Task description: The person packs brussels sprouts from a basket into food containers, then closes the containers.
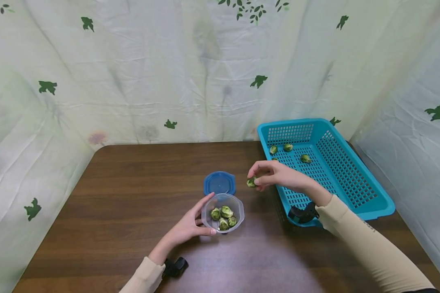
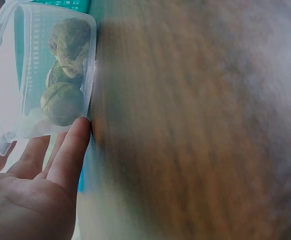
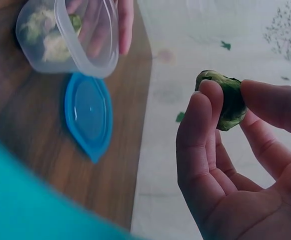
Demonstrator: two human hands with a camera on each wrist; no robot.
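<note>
Between thumb and fingertips, my right hand (image 1: 275, 175) pinches a Brussels sprout (image 3: 228, 100), held in the air by the left side of the blue basket (image 1: 375, 203). A clear plastic container (image 1: 240, 219) stands on the table with several Brussels sprouts (image 1: 223, 224) in it. My left hand (image 1: 187, 226) holds this container from its left, fingers and thumb spread around the wall. Just behind the container lies its blue lid (image 1: 220, 182), flat on the table. The right wrist view shows the lid (image 3: 89, 115) beside the container (image 3: 60, 60).
More Brussels sprouts (image 1: 305, 158) lie scattered at the far end of the basket, one partly covered by my right hand. The brown wooden table (image 1: 132, 195) reaches back to a pale leaf-patterned curtain (image 1: 139, 81), which also hangs at both sides.
</note>
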